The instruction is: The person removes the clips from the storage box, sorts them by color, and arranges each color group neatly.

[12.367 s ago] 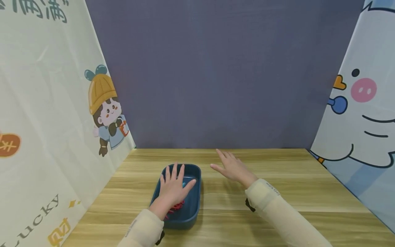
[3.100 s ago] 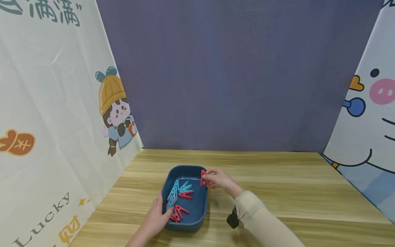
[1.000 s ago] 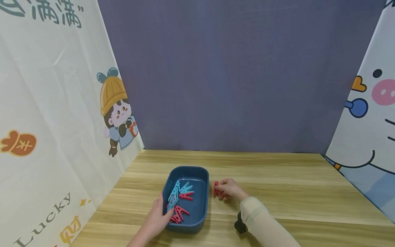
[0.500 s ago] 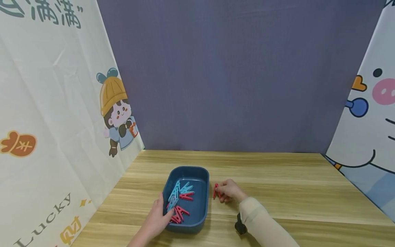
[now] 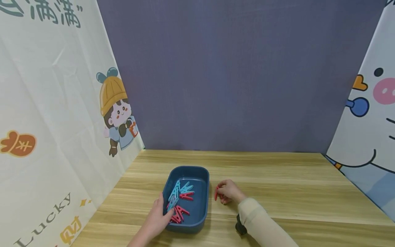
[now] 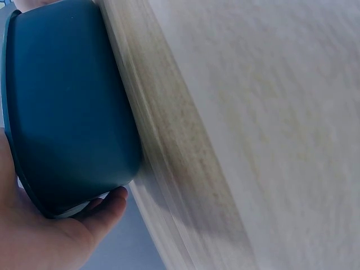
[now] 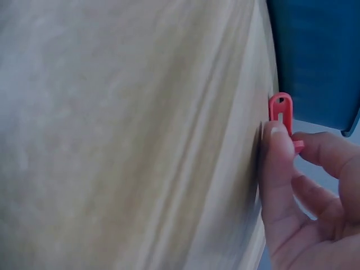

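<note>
A dark blue rectangular bin stands on the table, with light-blue clothespins and red clothespins lying loose inside, mostly along its left side. My left hand grips the bin's near left corner, thumb over the rim and fingers along the outer wall. Just right of the bin, my right hand pinches a red clothespin between thumb and fingers, low over the tabletop. In the right wrist view this red clothespin shows its slotted end beyond the thumb, with the bin wall behind it.
The wood-grain table extends right of the bin and behind it. A dark grey panel rises at the back edge. Printed cloths with cartoon figures hang left and right. A black wrist device sits under the right sleeve.
My right hand carried the red clothespin from over the bin's right rim down to the table beside it. Lately the clothespin has turned slightly in the fingers. The left hand and bin hold still.
</note>
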`<state>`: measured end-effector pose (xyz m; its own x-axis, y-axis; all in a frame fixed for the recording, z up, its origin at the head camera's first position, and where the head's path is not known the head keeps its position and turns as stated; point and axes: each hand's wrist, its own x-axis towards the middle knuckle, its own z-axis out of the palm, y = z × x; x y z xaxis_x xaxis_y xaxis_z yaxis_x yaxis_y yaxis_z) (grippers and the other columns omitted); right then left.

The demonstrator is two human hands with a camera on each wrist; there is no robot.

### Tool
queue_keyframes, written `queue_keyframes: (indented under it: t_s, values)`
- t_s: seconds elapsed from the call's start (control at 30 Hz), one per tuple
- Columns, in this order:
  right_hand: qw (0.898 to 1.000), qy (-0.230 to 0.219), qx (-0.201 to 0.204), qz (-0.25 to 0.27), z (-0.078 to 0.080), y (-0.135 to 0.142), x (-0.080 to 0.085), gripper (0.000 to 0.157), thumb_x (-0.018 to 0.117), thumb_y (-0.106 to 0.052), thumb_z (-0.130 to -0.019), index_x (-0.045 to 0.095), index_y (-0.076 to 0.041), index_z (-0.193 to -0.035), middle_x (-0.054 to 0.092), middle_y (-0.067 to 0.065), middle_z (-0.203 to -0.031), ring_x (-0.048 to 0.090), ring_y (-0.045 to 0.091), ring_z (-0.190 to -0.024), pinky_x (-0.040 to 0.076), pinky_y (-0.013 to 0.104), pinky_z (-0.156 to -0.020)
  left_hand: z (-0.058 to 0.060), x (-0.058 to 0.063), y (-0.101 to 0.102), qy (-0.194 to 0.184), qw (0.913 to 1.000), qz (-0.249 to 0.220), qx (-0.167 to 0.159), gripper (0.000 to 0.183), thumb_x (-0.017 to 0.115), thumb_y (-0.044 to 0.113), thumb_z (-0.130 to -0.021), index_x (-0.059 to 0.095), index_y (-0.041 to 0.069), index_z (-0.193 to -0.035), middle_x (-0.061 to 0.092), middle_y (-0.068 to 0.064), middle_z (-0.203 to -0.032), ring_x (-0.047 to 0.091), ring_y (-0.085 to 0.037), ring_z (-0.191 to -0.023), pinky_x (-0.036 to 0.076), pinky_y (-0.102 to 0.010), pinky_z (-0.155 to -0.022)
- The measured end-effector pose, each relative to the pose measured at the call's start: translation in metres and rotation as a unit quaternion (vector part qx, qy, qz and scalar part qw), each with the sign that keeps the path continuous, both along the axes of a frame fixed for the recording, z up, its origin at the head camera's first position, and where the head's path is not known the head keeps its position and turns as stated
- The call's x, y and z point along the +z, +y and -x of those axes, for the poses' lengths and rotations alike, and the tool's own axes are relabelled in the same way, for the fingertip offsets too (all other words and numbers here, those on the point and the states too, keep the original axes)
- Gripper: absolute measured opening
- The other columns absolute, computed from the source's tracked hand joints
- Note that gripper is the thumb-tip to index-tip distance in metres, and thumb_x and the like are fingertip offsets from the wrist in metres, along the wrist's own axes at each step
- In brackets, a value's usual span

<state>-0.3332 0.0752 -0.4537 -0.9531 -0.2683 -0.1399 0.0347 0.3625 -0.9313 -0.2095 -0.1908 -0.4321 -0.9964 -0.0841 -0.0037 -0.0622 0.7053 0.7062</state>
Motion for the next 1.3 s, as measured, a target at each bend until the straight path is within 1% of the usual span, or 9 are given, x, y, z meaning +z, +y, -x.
queue_keyframes:
  t_s: [0.2,0.43,0.57,0.67,0.73,0.87,1.03,1.2,1.3]
  values:
    - [1.000,-0.001,-0.004,0.000,0.000,-0.001,-0.002,0.020,0.054,0.005,-0.084,0.054,0.010,-0.104,0.051,0.009,-0.055,0.049,0.012,-0.039,0.044,0.021,-0.037,0.000,0.000,0.000,-0.001,1.0000,-0.002,0.000,0.080,0.056,0.026,-0.088,0.011,-0.011,-0.142,0.029,-0.035,-0.134,0.034,-0.047,-0.122,0.030,-0.059,-0.097]
    - [1.000,-0.006,-0.006,-0.021,0.000,0.000,-0.003,0.023,0.055,0.003,-0.085,0.054,0.008,-0.107,0.053,0.008,-0.055,0.049,0.011,-0.039,0.044,0.020,-0.037,0.001,-0.001,-0.001,-0.001,1.0000,-0.002,-0.002,0.079,0.056,0.026,-0.088,0.011,-0.011,-0.142,0.028,-0.035,-0.135,0.033,-0.047,-0.122,0.029,-0.059,-0.097]
    - [1.000,-0.003,-0.002,-0.027,-0.001,0.001,-0.001,0.021,0.055,0.001,-0.086,0.055,0.007,-0.106,0.054,0.008,-0.055,0.050,0.011,-0.039,0.045,0.021,-0.038,0.001,-0.001,-0.001,-0.003,1.0000,-0.001,-0.002,0.080,0.056,0.027,-0.088,0.011,-0.011,-0.142,0.028,-0.035,-0.135,0.033,-0.047,-0.122,0.029,-0.060,-0.097]
    - [1.000,-0.006,0.000,-0.017,-0.001,0.003,0.001,0.026,0.055,0.001,-0.085,0.053,0.009,-0.110,0.054,0.008,-0.055,0.049,0.011,-0.039,0.044,0.022,-0.037,0.001,-0.001,-0.001,-0.002,1.0000,0.000,-0.002,0.080,0.056,0.027,-0.088,0.011,-0.011,-0.142,0.029,-0.035,-0.135,0.034,-0.047,-0.122,0.029,-0.060,-0.097]
    - [1.000,-0.013,0.002,0.000,-0.002,0.004,0.003,0.032,0.053,0.001,-0.084,0.048,0.010,-0.115,0.053,0.008,-0.054,0.048,0.011,-0.039,0.043,0.022,-0.037,0.000,-0.001,0.000,0.000,1.0000,-0.001,-0.002,0.080,0.056,0.027,-0.088,0.012,-0.011,-0.142,0.029,-0.035,-0.135,0.034,-0.047,-0.122,0.029,-0.059,-0.097]
    - [1.000,-0.003,0.002,0.015,-0.003,0.007,0.011,0.039,0.053,-0.002,-0.086,0.043,0.012,-0.121,0.049,0.007,-0.055,0.047,0.011,-0.039,0.041,0.021,-0.036,-0.002,0.001,0.000,0.013,0.9999,0.001,-0.007,0.079,0.057,0.026,-0.088,0.012,-0.013,-0.141,0.029,-0.036,-0.134,0.034,-0.048,-0.121,0.030,-0.059,-0.097]
    - [0.999,0.032,0.006,0.002,-0.004,0.006,0.022,0.040,0.054,-0.003,-0.084,0.046,0.012,-0.121,0.049,0.008,-0.054,0.048,0.012,-0.039,0.041,0.021,-0.037,-0.003,0.001,-0.001,0.021,0.9997,0.002,-0.012,0.079,0.057,0.025,-0.088,0.012,-0.014,-0.140,0.029,-0.037,-0.134,0.033,-0.049,-0.121,0.030,-0.059,-0.097]
    - [0.999,0.048,0.019,0.018,-0.003,0.002,0.031,0.039,0.052,-0.001,-0.082,0.048,0.010,-0.120,0.052,0.008,-0.054,0.047,0.011,-0.040,0.040,0.021,-0.037,-0.002,-0.001,0.000,0.014,0.9998,-0.003,-0.010,0.078,0.056,0.024,-0.088,0.012,-0.013,-0.141,0.028,-0.036,-0.135,0.033,-0.048,-0.122,0.029,-0.060,-0.097]
    - [0.998,0.058,0.024,0.012,-0.003,-0.001,0.037,0.038,0.054,-0.003,-0.083,0.050,0.007,-0.120,0.055,0.013,-0.058,0.050,0.013,-0.042,0.041,0.023,-0.038,-0.002,-0.001,0.000,0.014,0.9999,-0.004,-0.009,0.078,0.056,0.023,-0.088,0.012,-0.013,-0.141,0.029,-0.036,-0.134,0.033,-0.048,-0.122,0.030,-0.060,-0.096]
